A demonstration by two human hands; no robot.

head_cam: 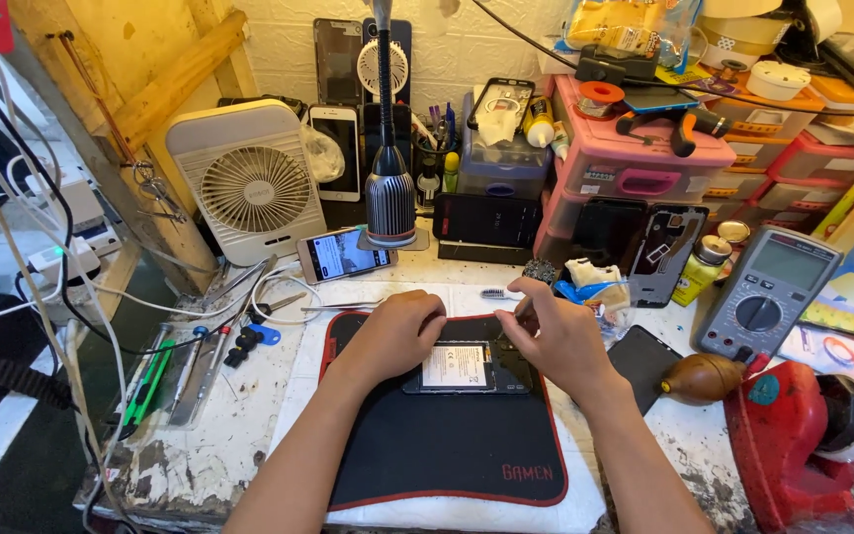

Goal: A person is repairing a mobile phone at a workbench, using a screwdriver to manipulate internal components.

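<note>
An opened phone [469,367] lies on a black mat [447,445], table centre. Left hand [394,333] and right hand [553,331] pinch its far edge. Likely light, rigid, fragile; hold by the edges.

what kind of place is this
Most likely a phone repair bench. The hands, left and right, work on an opened phone on a black mat, with a multimeter and spare phones around.
</note>
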